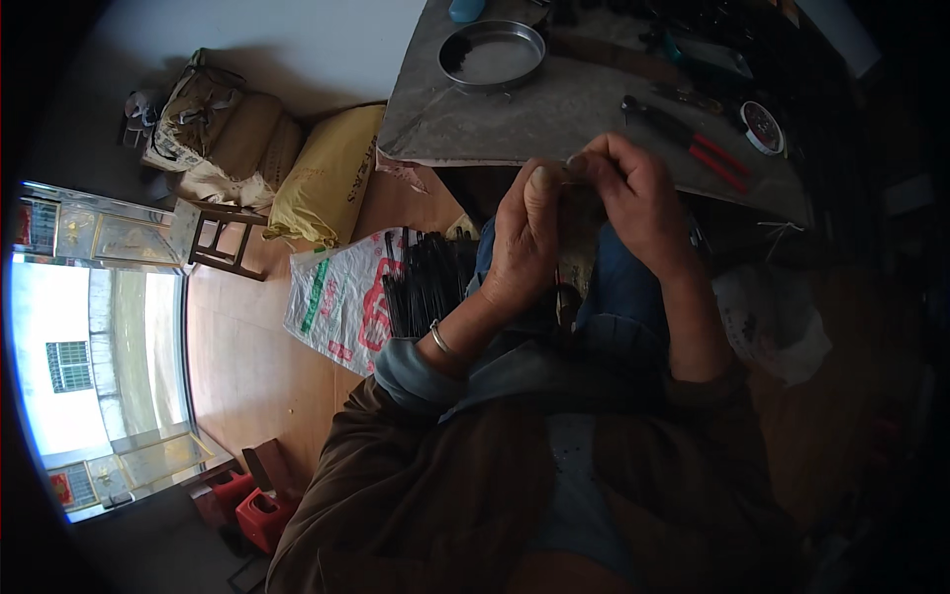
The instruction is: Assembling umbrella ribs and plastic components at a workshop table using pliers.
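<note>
In front of the table's near edge, my left hand (526,223) and my right hand (633,198) meet at the fingertips. Both are closed in a pinch. Whatever sits between the fingers is too small or hidden to make out. Beyond my right hand, pliers with red handles (717,163) lie on the grey table (435,129). A round metal pan (500,61) with small dark pieces at its left side stands farther back. Down to the left of my left wrist, a bundle of thin black rods (426,282) rests on a printed white sack (341,297).
At the table's right is a small round dish (762,129); behind it sits a teal tray (712,57). A yellow sack (332,178), stacked brown bags (237,139) and a wooden stool (228,238) occupy the left. Red stools (262,515) stand lower left by the doorway. A translucent plastic bag (777,322) hangs or lies right.
</note>
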`<state>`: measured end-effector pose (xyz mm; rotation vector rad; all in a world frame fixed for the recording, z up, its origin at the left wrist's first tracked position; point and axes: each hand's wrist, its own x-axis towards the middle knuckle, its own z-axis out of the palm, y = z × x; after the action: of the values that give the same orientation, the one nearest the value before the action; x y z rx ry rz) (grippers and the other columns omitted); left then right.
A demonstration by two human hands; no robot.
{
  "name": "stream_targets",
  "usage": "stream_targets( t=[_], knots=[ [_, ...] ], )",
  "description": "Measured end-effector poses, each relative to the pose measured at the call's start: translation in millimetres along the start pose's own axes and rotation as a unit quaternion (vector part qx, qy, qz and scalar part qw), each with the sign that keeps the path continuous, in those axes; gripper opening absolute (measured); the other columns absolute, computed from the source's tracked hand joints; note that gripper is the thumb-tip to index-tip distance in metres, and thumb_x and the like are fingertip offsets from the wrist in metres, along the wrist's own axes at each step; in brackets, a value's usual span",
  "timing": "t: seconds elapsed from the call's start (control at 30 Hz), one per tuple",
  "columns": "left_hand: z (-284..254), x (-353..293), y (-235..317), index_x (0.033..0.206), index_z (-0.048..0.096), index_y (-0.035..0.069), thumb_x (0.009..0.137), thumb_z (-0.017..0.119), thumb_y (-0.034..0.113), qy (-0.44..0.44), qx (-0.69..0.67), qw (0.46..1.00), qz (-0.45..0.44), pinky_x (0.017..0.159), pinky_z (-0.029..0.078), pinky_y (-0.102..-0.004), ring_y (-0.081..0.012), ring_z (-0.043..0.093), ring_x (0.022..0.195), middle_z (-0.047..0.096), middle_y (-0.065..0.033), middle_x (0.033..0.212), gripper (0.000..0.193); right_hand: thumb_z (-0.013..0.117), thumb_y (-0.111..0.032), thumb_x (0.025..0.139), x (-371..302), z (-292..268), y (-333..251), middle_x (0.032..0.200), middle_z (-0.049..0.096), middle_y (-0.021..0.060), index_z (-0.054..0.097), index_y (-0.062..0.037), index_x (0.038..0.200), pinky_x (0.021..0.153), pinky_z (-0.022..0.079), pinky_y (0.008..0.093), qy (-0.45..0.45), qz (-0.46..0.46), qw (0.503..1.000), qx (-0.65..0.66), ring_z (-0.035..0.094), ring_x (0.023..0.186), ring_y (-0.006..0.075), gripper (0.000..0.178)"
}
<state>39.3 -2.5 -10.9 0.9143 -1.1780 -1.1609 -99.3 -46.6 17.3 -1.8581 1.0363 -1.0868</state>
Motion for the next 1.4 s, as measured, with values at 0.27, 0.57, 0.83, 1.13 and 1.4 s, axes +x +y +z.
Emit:
stream_targets(
  t=[0.27,0.57,0.83,1.13,1.4],
  knots=[
    [4,-1,-2,0.086,0.051,0.005,0.103,0.032,0.042,0.037,-0.027,0.999,-0.023,0.053,0.032,-0.0204,-0.0042,0.037,0.059,0.045,0.0028,0.067,0.046,0.049,-0.017,0.099,-26,8,24,0.078,0.057,-0.0029,0.058,-0.0042,0.091,0.064,0.044,0.0206,0.001,0.075,0.983,0.168,0.051,0.072,0.0032,0.018],
    [-2,3,9,0.08,0.055,0.004,0.097,0.018,0.062,0.084,-0.008,0.994,-0.065,0.044,0.029,-0.022,-0.0068,0.034,0.046,0.036,0.0031,0.053,0.071,0.072,-0.022,0.078,3,-110,97,0.088,0.057,0.0053,0.059,-0.0073,0.08,0.076,0.043,0.0401,0.078,-0.066,0.892,-0.44,0.054,0.087,0.0272,0.02],
    [1,11,7,0.072,0.058,0.002,0.1,0.03,0.053,0.117,-0.022,0.992,-0.049,0.047,0.026,-0.0225,-0.0045,0.037,0.051,0.044,0.0026,0.055,0.064,0.06,-0.015,0.091,7,-119,101,0.083,0.059,0.0101,0.055,-0.0015,0.088,0.065,0.046,0.0343,0.128,-0.083,0.946,-0.286,0.06,0.076,0.024,0.015],
    [4,13,8,0.071,0.057,0.0,0.1,0.034,0.052,0.135,-0.002,0.99,-0.049,0.046,0.029,-0.0231,-0.0059,0.039,0.049,0.045,0.001,0.053,0.064,0.075,-0.001,0.07,-40,-63,9,0.09,0.056,0.0075,0.048,-0.0073,0.093,0.071,0.044,0.0351,0.023,-0.109,0.962,-0.249,0.057,0.081,0.0206,0.036],
    [0,11,2,0.074,0.057,0.001,0.1,0.036,0.05,0.129,-0.036,0.99,-0.045,0.049,0.03,-0.0222,-0.004,0.037,0.055,0.045,0.0029,0.058,0.06,0.075,0.007,0.057,-32,-55,-1,0.096,0.056,0.0063,0.048,-0.0095,0.091,0.081,0.042,0.0394,0.021,-0.223,0.904,-0.365,0.057,0.092,0.0281,0.046]
  ],
)
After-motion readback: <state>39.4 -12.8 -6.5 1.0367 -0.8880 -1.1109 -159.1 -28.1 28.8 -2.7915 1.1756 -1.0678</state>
